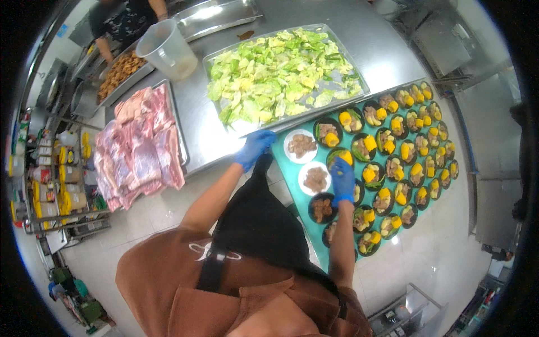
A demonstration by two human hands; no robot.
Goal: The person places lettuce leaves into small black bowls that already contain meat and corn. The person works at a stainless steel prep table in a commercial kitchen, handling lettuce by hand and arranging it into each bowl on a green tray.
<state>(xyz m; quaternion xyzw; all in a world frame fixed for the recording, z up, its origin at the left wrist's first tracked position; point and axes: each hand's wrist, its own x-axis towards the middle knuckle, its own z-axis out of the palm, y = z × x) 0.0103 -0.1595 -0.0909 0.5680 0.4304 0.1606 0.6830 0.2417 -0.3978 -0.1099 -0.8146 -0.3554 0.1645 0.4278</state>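
My left hand (255, 149), in a blue glove, lies at the steel table's near edge, its fingers stretched out beside a tray (359, 73) of chopped green cabbage (281, 76). Over on the green surface (287, 175), my gloved right hand (343, 182) reaches into a black bowl, fingers drawn together at a yellow corn-like piece (346, 156). The fingertips are partly hidden there. Close to this hand are two white bowls of pale cooked meat (302, 145) and a black bowl of browner meat (322, 208).
Many black bowls (383, 201) with meat, greens and yellow pieces crowd the right. Raw meat slabs (140, 149) fill a tray at left, near a clear plastic jug (168, 50). Beyond, another person (124, 22) stands by a tray of browned pieces (120, 74).
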